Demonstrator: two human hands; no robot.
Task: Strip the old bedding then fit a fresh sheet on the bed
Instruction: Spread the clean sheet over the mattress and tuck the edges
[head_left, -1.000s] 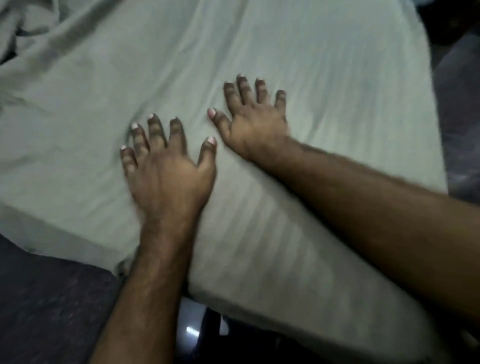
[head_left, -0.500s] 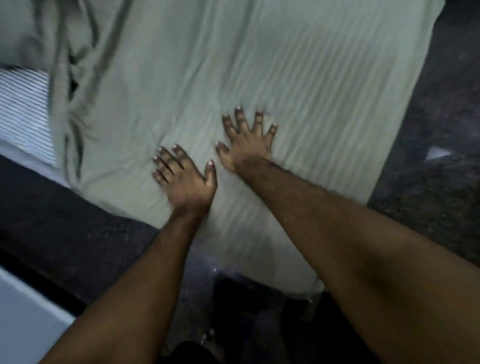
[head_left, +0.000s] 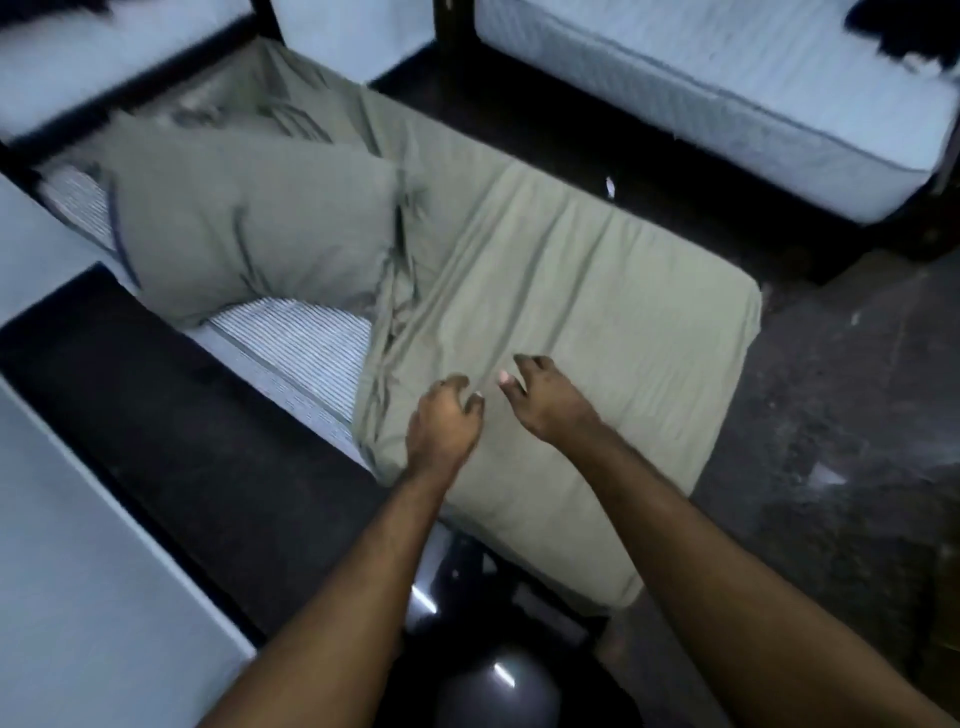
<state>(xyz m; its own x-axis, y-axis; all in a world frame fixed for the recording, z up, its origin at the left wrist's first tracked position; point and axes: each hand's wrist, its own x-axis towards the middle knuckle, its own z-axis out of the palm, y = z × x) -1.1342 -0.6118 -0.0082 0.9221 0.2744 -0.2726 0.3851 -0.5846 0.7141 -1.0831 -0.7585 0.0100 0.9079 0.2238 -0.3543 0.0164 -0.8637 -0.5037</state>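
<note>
Pillow (head_left: 249, 218) lies at the bed's far left on bare striped mattress (head_left: 296, 338). Sheet (head_left: 571, 291) covers only the right part. Left hand (head_left: 444, 415) and right hand (head_left: 545, 400) hover over it, fingers loosely curled, holding nothing. Risk: an unanchored sheet bunches or slips when pulled left.

I am in a room for sleeping. My bed (head_left: 291, 343) has a green sheet (head_left: 597, 291) and a pillow (head_left: 249, 223). More beds (head_left: 727, 104) stand close by.
</note>
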